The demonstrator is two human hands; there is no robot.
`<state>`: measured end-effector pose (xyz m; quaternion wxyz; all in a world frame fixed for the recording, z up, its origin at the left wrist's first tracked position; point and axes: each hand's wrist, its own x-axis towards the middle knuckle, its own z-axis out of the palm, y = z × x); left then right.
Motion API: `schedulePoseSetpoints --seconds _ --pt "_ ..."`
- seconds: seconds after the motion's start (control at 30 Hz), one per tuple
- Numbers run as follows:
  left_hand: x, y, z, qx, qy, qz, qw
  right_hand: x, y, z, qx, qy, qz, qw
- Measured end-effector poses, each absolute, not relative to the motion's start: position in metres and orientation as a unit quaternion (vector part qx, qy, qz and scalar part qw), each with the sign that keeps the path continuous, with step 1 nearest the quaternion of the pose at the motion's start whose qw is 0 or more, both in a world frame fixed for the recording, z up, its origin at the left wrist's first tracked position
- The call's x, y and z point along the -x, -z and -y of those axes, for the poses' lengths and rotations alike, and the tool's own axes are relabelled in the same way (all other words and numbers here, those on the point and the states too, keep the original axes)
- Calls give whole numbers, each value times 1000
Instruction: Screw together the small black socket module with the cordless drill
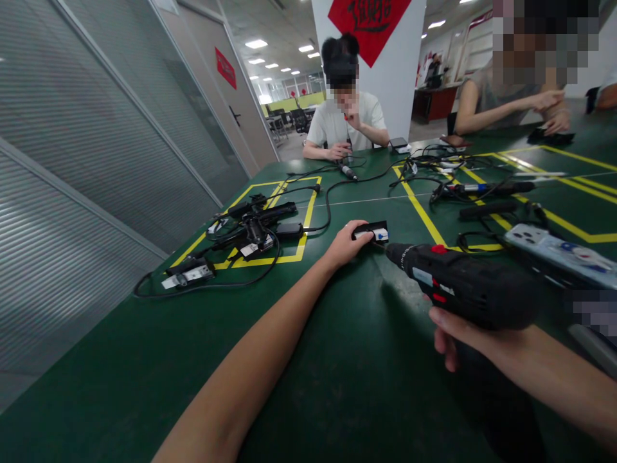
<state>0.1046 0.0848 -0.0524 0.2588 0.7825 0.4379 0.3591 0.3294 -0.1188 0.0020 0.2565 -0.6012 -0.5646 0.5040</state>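
My left hand point(346, 245) is closed on a small black-and-white part point(378, 229) with a blue spot, holding it against the green table point(308, 360). My right hand point(453, 328) wraps the grip of a black cordless drill point(453, 280) with red buttons. The drill points left, and its bit point(380, 246) reaches the near edge of the part, close to my left fingertips. Whether the bit touches the part, I cannot tell. Behind my fingers, some of the part is hidden.
Black devices and cables point(255, 228) lie inside yellow tape at the left. To the right are a power strip point(562, 251), a black tool with cable point(484, 188) and tangled wires point(429, 161). Across the table sits a person in white point(369, 112); another person point(501, 96) sits far right.
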Motion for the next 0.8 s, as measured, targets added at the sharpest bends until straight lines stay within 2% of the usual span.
schedulePoseSetpoints --seconds 0.13,0.3,0.8 --pt "-105 49 -82 -785 -351 -441 257 -324 -23 123 656 -458 571 185" --pt "-105 49 -81 -783 -348 -447 258 -324 -23 124 631 -473 575 220" --pt "-105 52 -84 -784 -350 -443 259 -324 -26 121 611 -513 551 246"
